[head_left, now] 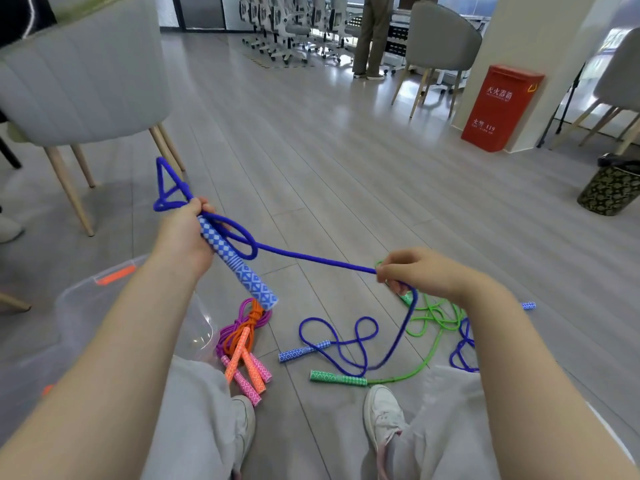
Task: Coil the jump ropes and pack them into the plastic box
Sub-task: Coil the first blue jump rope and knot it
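Closest to the camera are the person's own legs in light grey trousers and two white sneakers (pixel 382 415) planted on the grey plank floor (pixel 311 168). Just ahead of the left foot sits a coiled bundle, an orange rope (pixel 242 344) and a purple rope (pixel 239 322) with pink patterned handles, lying right beside the clear plastic box (pixel 86 306) with orange latches, which is on the floor under the left forearm. I can't make out what's inside the box.

Between the feet there's a loose blue handle (pixel 303 351) and a green handle (pixel 337 378), with the green rope (pixel 433 317) tangled loosely over by the right arm. Another small blue handle tip pokes out past the right forearm.

Up in the air: the left hand (pixel 183 233) is wrapped around the blue-and-white patterned handle (pixel 242 268) plus a few loops of the blue rope (pixel 311 259), with loops sticking up above the fist. The right hand (pixel 426 271) pinches that same blue rope, pulled fairly straight between the two hands, and the rest drops down to the floor in lazy curls.

Further back: a grey padded chair (pixel 83 77) on the left, a red fire-extinguisher box (pixel 498 109) against a pillar, a patterned bin (pixel 611 188) on the right, and a row of office chairs with someone standing near them.
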`<state>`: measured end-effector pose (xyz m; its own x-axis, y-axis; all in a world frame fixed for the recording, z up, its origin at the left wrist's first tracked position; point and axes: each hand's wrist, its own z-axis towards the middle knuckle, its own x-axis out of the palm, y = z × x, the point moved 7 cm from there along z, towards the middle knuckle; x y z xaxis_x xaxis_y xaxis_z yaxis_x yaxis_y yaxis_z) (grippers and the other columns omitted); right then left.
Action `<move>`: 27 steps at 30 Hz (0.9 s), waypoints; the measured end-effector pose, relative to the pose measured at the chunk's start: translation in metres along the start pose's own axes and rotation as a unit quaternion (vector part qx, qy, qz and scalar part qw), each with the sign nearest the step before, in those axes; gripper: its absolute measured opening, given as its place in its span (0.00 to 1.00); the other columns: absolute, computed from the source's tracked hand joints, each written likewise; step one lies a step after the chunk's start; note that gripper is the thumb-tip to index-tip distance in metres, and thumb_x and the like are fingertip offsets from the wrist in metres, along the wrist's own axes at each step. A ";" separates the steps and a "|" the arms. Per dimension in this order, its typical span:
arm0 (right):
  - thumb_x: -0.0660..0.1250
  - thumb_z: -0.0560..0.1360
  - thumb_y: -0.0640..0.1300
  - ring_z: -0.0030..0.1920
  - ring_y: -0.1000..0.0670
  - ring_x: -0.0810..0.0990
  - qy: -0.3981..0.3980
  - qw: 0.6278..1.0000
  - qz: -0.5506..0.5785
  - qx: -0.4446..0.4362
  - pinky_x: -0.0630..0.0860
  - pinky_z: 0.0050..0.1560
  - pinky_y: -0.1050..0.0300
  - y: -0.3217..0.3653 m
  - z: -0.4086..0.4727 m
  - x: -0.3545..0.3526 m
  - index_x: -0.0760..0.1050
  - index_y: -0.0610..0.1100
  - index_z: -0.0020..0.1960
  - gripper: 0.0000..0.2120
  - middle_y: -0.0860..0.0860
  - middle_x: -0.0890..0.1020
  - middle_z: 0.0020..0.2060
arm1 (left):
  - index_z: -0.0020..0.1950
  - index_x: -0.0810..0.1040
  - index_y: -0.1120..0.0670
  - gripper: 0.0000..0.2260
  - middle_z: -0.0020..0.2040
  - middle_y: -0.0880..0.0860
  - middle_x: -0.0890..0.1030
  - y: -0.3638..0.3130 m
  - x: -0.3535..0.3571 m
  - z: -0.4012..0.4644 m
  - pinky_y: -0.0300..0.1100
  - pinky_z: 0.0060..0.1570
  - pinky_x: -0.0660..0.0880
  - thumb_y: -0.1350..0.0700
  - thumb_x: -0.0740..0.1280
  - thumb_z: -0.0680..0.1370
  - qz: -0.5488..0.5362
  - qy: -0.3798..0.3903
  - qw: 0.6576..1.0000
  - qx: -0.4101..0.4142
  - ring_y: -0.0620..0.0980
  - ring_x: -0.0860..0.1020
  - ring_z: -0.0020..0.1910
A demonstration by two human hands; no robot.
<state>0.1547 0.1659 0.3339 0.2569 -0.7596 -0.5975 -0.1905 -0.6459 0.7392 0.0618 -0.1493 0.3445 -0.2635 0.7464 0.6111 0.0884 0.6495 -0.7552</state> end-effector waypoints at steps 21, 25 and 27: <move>0.64 0.79 0.48 0.41 0.54 0.77 -0.256 0.944 -0.078 -0.191 0.74 0.43 0.57 0.071 -0.019 0.017 0.78 0.48 0.50 0.06 0.57 0.79 0.39 | 0.57 0.75 0.60 0.11 0.39 0.54 0.78 0.096 0.071 -0.095 0.51 0.53 0.74 0.56 0.56 0.83 0.313 0.326 0.874 -0.177 0.53 0.80 0.41; 0.64 0.78 0.49 0.37 0.58 0.74 -0.251 0.948 -0.093 -0.169 0.69 0.38 0.62 0.067 -0.013 0.021 0.77 0.47 0.48 0.06 0.59 0.76 0.35 | 0.55 0.74 0.58 0.09 0.35 0.50 0.74 0.106 0.068 -0.096 0.47 0.51 0.75 0.54 0.59 0.83 0.349 0.353 0.849 -0.181 0.48 0.75 0.36; 0.66 0.77 0.51 0.34 0.59 0.73 -0.232 0.958 -0.080 -0.148 0.66 0.35 0.64 0.059 -0.008 0.022 0.77 0.47 0.44 0.08 0.58 0.76 0.32 | 0.52 0.73 0.57 0.07 0.35 0.50 0.73 0.110 0.064 -0.095 0.45 0.50 0.76 0.55 0.59 0.83 0.384 0.354 0.834 -0.178 0.48 0.73 0.36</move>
<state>0.1563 0.1112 0.3670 -0.2014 -0.6490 -0.7336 0.1112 -0.7593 0.6412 0.1458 -0.0165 0.3227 0.6244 0.7786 0.0622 0.2826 -0.1510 -0.9473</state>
